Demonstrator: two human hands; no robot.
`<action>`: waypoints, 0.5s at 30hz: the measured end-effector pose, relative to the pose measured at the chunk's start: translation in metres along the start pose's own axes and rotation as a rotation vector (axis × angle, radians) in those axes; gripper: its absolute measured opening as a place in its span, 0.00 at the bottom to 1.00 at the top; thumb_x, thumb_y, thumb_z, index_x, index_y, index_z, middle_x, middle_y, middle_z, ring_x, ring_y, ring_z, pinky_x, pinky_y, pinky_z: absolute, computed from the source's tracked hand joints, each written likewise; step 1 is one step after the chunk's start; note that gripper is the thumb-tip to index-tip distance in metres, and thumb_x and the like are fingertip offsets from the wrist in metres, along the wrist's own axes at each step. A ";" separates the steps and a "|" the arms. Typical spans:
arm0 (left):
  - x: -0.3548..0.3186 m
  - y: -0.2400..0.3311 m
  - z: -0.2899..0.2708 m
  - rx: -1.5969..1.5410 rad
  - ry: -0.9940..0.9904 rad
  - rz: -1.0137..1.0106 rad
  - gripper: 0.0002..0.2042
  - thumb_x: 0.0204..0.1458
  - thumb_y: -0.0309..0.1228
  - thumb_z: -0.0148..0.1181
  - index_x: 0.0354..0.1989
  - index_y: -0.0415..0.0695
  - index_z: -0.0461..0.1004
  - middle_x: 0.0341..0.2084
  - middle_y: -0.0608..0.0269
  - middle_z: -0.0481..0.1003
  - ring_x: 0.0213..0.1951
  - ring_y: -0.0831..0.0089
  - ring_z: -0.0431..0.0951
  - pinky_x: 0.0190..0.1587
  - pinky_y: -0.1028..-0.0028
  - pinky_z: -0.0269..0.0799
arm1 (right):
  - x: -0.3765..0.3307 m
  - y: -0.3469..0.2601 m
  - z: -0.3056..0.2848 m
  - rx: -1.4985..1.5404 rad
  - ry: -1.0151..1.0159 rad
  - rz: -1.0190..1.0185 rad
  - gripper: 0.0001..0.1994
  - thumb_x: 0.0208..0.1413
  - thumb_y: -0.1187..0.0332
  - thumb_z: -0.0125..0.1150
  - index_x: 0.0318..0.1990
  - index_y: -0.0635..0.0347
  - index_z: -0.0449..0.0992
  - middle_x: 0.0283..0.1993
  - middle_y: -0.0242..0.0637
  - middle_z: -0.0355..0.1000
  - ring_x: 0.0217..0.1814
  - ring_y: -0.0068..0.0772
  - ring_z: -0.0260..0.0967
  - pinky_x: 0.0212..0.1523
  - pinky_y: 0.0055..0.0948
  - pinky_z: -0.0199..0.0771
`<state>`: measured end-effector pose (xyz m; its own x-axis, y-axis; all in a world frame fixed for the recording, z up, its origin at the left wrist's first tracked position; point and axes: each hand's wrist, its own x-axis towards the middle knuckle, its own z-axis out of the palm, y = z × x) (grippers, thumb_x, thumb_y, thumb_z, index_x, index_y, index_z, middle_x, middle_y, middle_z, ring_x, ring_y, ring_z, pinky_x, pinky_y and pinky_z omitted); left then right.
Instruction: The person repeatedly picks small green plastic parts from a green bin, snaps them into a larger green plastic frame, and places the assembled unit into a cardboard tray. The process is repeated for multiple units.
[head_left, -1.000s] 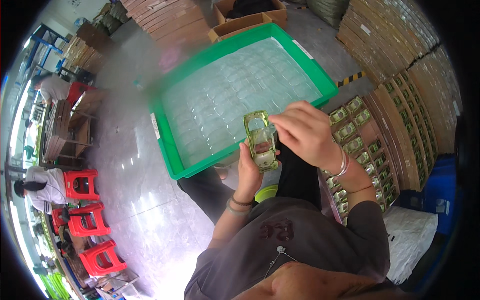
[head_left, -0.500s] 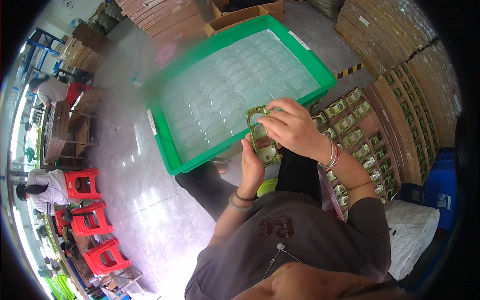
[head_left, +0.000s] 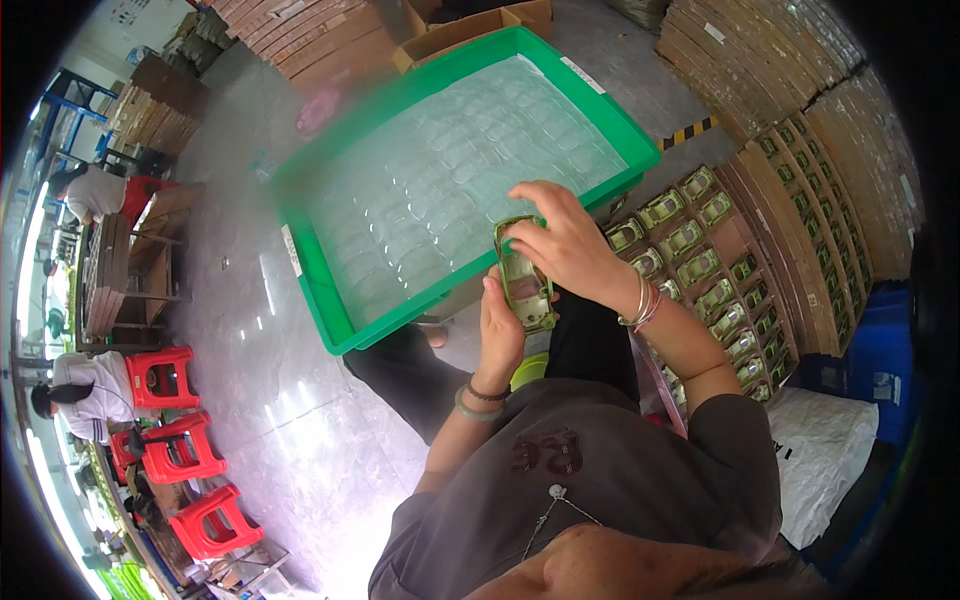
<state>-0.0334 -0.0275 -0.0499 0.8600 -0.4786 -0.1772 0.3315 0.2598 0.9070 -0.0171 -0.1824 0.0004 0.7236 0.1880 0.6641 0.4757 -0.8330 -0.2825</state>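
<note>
Upright in my left hand (head_left: pixel 502 330) is a green, shiny toy car body shell (head_left: pixel 526 296), hollow with cut-out openings. My left fingers and thumb close round its lower left side. My right hand (head_left: pixel 570 245) reaches over the shell's upper end; one fingertip is at its opening while another finger is lifted and apart. Ahead lies a large green plastic tub (head_left: pixel 440 290) holding rows of clear moulded plastic pieces (head_left: pixel 430 190). On my right, similar green shells (head_left: pixel 700 268) sit in rows on a cardboard tray.
Stacked cardboard trays (head_left: pixel 770 60) and a white sack (head_left: pixel 825 450) stand on the right, beside a blue bin (head_left: pixel 885 375). An open cardboard box (head_left: pixel 475 35) is behind the tub. Red stools (head_left: pixel 185 450) and two seated people at a bench are far left.
My right hand has loosened at the shell's top, with one finger lifting away from it. My left hand keeps its hold. The view has shifted slightly.
</note>
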 end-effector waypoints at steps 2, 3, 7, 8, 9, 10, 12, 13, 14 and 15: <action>-0.001 0.000 0.003 -0.019 -0.005 -0.022 0.24 0.66 0.49 0.29 0.53 0.40 0.61 0.38 0.54 0.73 0.34 0.67 0.80 0.30 0.70 0.80 | -0.007 -0.002 0.006 0.006 -0.041 0.048 0.09 0.44 0.75 0.62 0.36 0.61 0.74 0.46 0.38 0.69 0.48 0.39 0.68 0.49 0.36 0.69; -0.001 0.000 0.004 -0.037 -0.007 -0.044 0.22 0.66 0.47 0.32 0.52 0.40 0.62 0.37 0.55 0.73 0.33 0.69 0.79 0.30 0.72 0.79 | -0.011 -0.002 0.005 0.029 -0.092 0.097 0.10 0.43 0.75 0.62 0.36 0.61 0.74 0.46 0.38 0.69 0.47 0.39 0.69 0.48 0.35 0.69; 0.011 -0.021 0.008 0.126 0.029 0.155 0.13 0.66 0.36 0.42 0.47 0.39 0.66 0.33 0.60 0.73 0.29 0.76 0.76 0.30 0.78 0.73 | -0.033 -0.006 0.005 0.026 -0.181 0.188 0.12 0.41 0.75 0.61 0.38 0.61 0.73 0.47 0.38 0.68 0.45 0.38 0.71 0.45 0.33 0.71; 0.012 -0.027 0.007 0.181 0.030 0.155 0.12 0.65 0.35 0.43 0.46 0.38 0.67 0.32 0.61 0.73 0.28 0.77 0.75 0.30 0.79 0.72 | -0.038 -0.008 0.004 0.001 -0.175 0.183 0.13 0.41 0.75 0.61 0.38 0.60 0.73 0.47 0.38 0.68 0.45 0.37 0.71 0.45 0.32 0.72; 0.013 -0.030 0.006 0.239 0.030 0.150 0.11 0.65 0.33 0.44 0.44 0.38 0.68 0.30 0.63 0.73 0.27 0.78 0.74 0.31 0.79 0.71 | -0.042 -0.011 0.001 -0.017 -0.189 0.203 0.13 0.41 0.75 0.61 0.39 0.61 0.73 0.48 0.38 0.68 0.44 0.38 0.71 0.45 0.32 0.72; 0.013 -0.034 0.006 0.297 0.028 0.145 0.10 0.64 0.31 0.45 0.43 0.37 0.68 0.28 0.64 0.73 0.26 0.79 0.73 0.31 0.80 0.70 | -0.047 -0.013 0.000 -0.023 -0.152 0.205 0.15 0.41 0.75 0.62 0.40 0.61 0.73 0.48 0.38 0.68 0.43 0.38 0.71 0.44 0.32 0.72; 0.013 -0.036 0.016 0.362 0.071 0.233 0.09 0.64 0.30 0.46 0.40 0.36 0.69 0.26 0.63 0.73 0.26 0.78 0.73 0.30 0.78 0.69 | -0.055 -0.016 -0.004 -0.043 -0.076 0.205 0.18 0.41 0.75 0.62 0.43 0.62 0.73 0.49 0.39 0.68 0.41 0.38 0.71 0.42 0.32 0.73; 0.014 -0.035 0.022 0.391 0.092 0.280 0.09 0.63 0.29 0.46 0.39 0.35 0.69 0.25 0.62 0.73 0.26 0.78 0.73 0.29 0.77 0.69 | -0.059 -0.017 -0.004 -0.036 0.008 0.250 0.18 0.42 0.75 0.63 0.45 0.63 0.72 0.50 0.40 0.68 0.40 0.37 0.71 0.40 0.31 0.74; 0.014 -0.033 0.025 0.432 0.093 0.312 0.09 0.63 0.29 0.46 0.39 0.35 0.69 0.25 0.61 0.74 0.26 0.78 0.73 0.29 0.76 0.69 | -0.065 -0.019 -0.001 -0.029 0.093 0.294 0.19 0.43 0.75 0.63 0.46 0.63 0.72 0.50 0.41 0.67 0.39 0.36 0.71 0.39 0.31 0.74; 0.016 -0.031 0.027 0.474 0.098 0.346 0.08 0.63 0.28 0.46 0.38 0.35 0.69 0.25 0.59 0.74 0.26 0.78 0.73 0.28 0.75 0.69 | -0.070 -0.021 0.003 -0.019 0.179 0.333 0.19 0.44 0.75 0.64 0.47 0.64 0.71 0.50 0.41 0.67 0.38 0.36 0.71 0.38 0.30 0.74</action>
<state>-0.0408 -0.0655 -0.0706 0.9263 -0.3478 0.1447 -0.1641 -0.0268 0.9861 -0.0765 -0.1768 -0.0419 0.7372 -0.1876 0.6491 0.2182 -0.8432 -0.4914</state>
